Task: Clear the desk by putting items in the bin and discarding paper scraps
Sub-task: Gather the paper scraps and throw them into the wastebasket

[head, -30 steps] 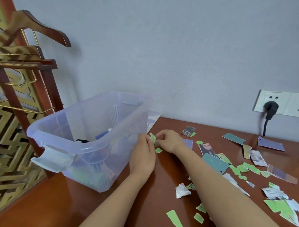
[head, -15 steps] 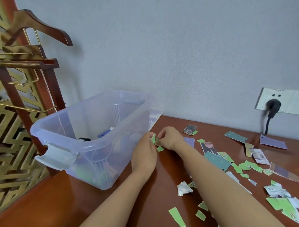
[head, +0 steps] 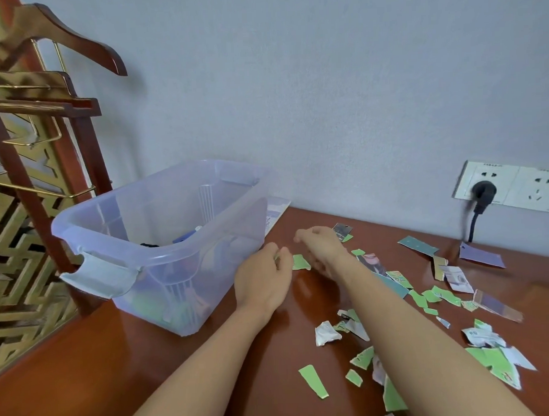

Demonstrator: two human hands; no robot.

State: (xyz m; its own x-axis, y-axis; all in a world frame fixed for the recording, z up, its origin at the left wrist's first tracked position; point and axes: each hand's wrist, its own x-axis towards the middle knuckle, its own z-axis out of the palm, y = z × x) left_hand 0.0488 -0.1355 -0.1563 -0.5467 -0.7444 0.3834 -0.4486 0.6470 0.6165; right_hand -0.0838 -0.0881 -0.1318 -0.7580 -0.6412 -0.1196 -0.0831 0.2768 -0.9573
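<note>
Green scrap (head: 277, 258) — left hand (head: 263, 280) pinches it; right hand (head: 323, 243), fingers loose, has withdrawn.

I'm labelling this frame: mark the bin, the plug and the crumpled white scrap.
bin (head: 100, 276), head view, near handle.
plug (head: 483, 192), head view, black body in the socket.
crumpled white scrap (head: 324, 333), head view, its middle.
</note>
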